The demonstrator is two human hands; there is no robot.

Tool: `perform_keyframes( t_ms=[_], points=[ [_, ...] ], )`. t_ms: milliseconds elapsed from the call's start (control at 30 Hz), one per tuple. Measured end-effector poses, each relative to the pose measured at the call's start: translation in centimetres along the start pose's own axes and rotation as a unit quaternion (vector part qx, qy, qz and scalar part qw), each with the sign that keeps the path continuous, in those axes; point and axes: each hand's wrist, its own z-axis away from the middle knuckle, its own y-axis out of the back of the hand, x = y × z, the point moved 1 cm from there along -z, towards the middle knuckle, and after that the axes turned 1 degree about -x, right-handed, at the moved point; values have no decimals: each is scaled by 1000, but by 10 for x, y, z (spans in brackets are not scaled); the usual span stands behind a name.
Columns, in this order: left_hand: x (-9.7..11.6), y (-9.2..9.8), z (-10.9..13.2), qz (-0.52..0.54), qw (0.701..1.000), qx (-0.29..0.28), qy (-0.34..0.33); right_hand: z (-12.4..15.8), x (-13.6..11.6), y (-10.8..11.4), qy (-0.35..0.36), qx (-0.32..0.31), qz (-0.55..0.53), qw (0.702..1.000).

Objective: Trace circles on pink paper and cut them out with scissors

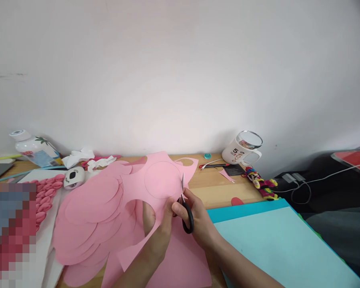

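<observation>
On my feed the left hand [162, 232] is pinching the pink sheet [132, 187] near its lower part, thumb on top and fingers underneath, some of them peeking through a rounded cutout. The right hand [200, 221] is wrapped around the handles of the black-handled scissors [190, 215]. One blade shows on top, right at the right-hand edge of a drawn circle [162, 180]; can't really tell from my end how wide the blades are spread. The sheet is held up in the middle of my view, tilted over the desk [214, 192], with bites already out of it.

Just left there's a big overlapping pile of pink discs [91, 206], and another flat pink piece [184, 260] sits under the hands. To the right I've got a pale blue sheet [264, 240], then a white mug [234, 151] near the wall, with a colorful toy figure [262, 185] just in front. Far left is a leaning white bottle [39, 151], plus some crumpled tissues [78, 157].
</observation>
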Motion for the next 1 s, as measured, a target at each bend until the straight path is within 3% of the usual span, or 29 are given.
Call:
perform_keyframes(
  t_ms=[567,1000],
  points=[
    [-2,0,-1,16,1000,-11,-8,-1,2,5,-26,6,-55,998],
    [3,-2,-2,32,999,-18,0,-2,0,4,-8,9,-8,1000]
  ],
)
